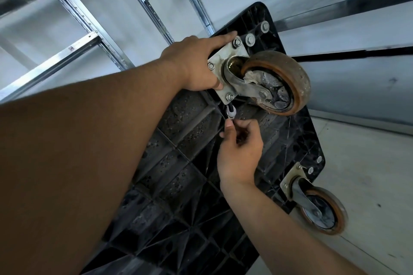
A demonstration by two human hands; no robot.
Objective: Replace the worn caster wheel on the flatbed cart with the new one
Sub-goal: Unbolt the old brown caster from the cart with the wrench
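Note:
The black flatbed cart (185,185) stands tipped up with its ribbed underside facing me. A worn caster wheel (283,82) with an orange-brown tyre is bolted to it through a dirty metal mounting plate (223,58). My left hand (196,62) lies flat on the plate's left side, index finger stretched toward the top bolt and thumb near the lower edge. Just below the plate's bottom bolt (230,96), my right hand (240,147) pinches the thin handle of a small wrench (230,114), whose head sits under that bolt.
A second caster (321,210) hangs at the cart's lower right corner above a pale floor. Metal shelving uprights (89,27) stand behind the cart on the left. A grey wall with dark rails fills the right.

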